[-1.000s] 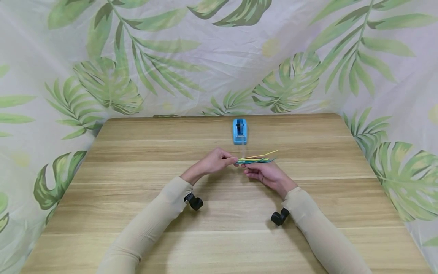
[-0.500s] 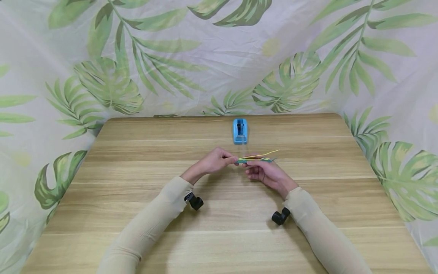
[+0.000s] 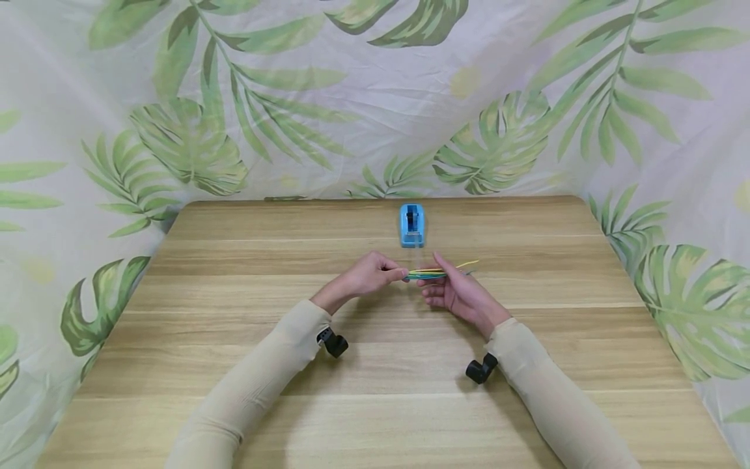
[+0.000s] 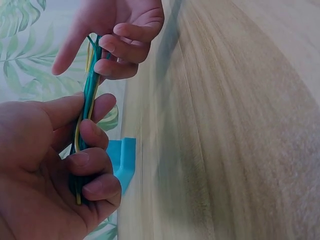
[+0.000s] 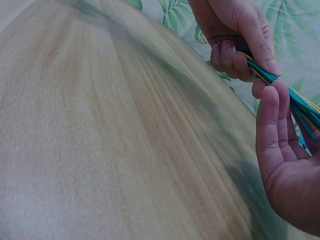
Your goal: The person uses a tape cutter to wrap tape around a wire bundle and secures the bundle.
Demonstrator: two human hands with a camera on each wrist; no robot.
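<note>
Gripping hand: left hand (image 3: pixel 364 279) curls round one end of the wire bundle (image 3: pixel 430 273).
Right hand (image 3: pixel 459 296): fingers loosened, cradling the bundle's middle.
Bundle: above table (image 3: pixel 234 365), near blue dispenser (image 3: pixel 411 225).

The person is wearing close-fitting beige sleeves (image 3: pixel 258 384) reaching down to both wrists. A small black camera mount (image 3: pixel 333 342) is sitting strapped under the left wrist, and another (image 3: pixel 480 370) under the right. Both hands are showing bare.
</note>
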